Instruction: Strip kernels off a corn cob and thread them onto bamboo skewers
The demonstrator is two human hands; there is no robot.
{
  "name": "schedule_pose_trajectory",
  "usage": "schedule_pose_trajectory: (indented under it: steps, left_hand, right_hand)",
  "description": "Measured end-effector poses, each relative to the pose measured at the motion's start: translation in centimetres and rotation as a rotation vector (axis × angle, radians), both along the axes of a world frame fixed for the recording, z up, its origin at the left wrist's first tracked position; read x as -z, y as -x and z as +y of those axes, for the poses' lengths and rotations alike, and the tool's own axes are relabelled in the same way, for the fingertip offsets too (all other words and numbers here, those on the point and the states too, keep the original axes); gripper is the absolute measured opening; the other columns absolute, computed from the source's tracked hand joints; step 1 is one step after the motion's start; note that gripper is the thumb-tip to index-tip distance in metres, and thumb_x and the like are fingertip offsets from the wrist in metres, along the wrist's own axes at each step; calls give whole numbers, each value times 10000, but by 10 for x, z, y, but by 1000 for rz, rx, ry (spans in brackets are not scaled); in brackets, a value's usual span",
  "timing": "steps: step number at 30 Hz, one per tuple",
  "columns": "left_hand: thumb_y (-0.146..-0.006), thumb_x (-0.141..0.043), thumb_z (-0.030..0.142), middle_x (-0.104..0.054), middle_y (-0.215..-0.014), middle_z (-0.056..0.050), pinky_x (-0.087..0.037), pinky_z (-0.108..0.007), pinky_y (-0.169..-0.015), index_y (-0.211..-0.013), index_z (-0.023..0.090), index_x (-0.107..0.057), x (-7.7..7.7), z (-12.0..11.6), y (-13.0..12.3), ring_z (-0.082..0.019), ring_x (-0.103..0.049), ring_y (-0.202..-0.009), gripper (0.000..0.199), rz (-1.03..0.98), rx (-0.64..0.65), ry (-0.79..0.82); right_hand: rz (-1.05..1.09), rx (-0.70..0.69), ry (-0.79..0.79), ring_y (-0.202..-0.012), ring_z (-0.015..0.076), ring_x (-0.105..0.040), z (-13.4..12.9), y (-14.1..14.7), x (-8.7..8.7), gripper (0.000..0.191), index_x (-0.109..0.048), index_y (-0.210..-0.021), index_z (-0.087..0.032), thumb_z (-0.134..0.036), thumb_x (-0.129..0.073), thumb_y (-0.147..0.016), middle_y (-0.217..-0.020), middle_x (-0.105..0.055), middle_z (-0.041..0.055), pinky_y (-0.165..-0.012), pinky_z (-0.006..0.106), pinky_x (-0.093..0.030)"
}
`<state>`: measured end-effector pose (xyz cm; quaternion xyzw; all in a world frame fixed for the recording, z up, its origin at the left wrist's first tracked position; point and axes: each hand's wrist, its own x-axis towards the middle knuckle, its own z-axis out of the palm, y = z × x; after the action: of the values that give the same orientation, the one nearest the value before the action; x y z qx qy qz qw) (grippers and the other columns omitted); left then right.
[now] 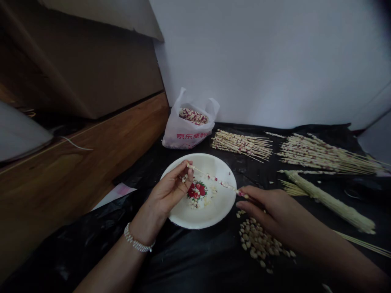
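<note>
My right hand grips a thin skewer threaded with small cream and dark-red kernel-like pieces. The skewer points left across a white bowl toward my left hand. Thumb and fingertips of my left hand are pinched on small cream pieces at the skewer's far end. A few more pieces show between its lower fingers. Loose cream pieces lie in the bowl, over a printed red flower. Beside my right hand is a pile of tan pieces on black plastic sheeting.
Behind the bowl stands a white plastic bag with cream and red pieces inside. Threaded skewers lie in one bundle and another bundle at right. Near them are a pale, rough stick-like roll and bare skewers. A white wall rises behind.
</note>
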<state>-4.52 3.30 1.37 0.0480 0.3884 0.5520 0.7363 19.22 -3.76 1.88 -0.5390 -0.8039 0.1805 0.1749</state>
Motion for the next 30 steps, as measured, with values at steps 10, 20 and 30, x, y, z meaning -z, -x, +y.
schedule_pose_trajectory:
  steps: [10, 20, 30]
  left_hand:
    - [-952, -514, 200, -677, -831, -59, -573, -204, -656, -918, 88, -668, 7, -6, -12, -102, -658, -700, 194, -6, 74, -101]
    - [-972, -463, 205, -699, -801, -92, -568, -205, -649, -816, 103, -641, 4, -8, -23, -106, -655, -658, 258, 136, -5, -155]
    - [-959, -472, 166, -724, -844, -112, -572, -241, -732, -785, 117, -627, 4, -24, -44, -119, -668, -686, 238, 180, 40, -110]
  right_hand:
    - [436, -57, 250, -617, 141, -566, -10, 27, 22, 314, -594, -787, -215, -309, -383, -1000, -695, -647, -1, -582, 259, -425]
    - [473, -52, 216, -560, 119, -524, -17, 38, 22, 305, -484, -699, -226, -276, -384, -983, -638, -608, -21, -520, 237, -377]
    - [444, 36, 160, -541, 133, -516, -20, 42, 31, 319, -499, -690, -227, -318, -383, -972, -613, -597, -8, -539, 267, -367]
